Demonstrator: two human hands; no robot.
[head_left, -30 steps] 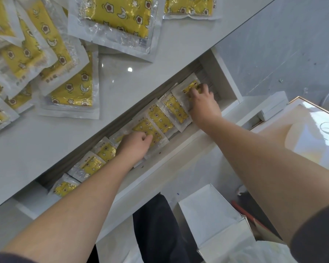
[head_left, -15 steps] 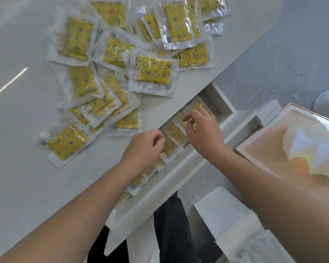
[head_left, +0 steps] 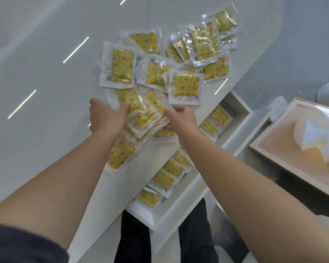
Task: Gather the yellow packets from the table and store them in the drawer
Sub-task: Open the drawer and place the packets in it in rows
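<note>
Left hand (head_left: 106,116), fingers spread apart and thumb held wide, reaching flat onto the near side of a loose heap of yellow packets (head_left: 186,86). The fingertips are blurred, and seem to rest on one packet without closing round it. Right hand (head_left: 180,120), just beside it, fingers bent over the clear rim of another packet; whether they pinch it cannot be told through the blur. Both forearms are bare.

The heap lies on a white desk (head_left: 46,73), close to its near edge and spreading toward the rounded far right corner, with the packets overlapping at all angles. One packet sits right at the near edge, under the left forearm. Below that edge a white drawer (head_left: 241,111) stands pulled open, with a row of stored packets (head_left: 165,177) lying overlapped along its length. Dark trousers (head_left: 131,240) show beneath the drawer, and a wood-rimmed framed panel (head_left: 292,149) stands to the right, well apart.

The step in hand appears to be gathering a fresh batch; many packets remain on the desk. The next move likely calls for closing both hands on several slippery packets together, then carrying them down into the open part of the drawer
</note>
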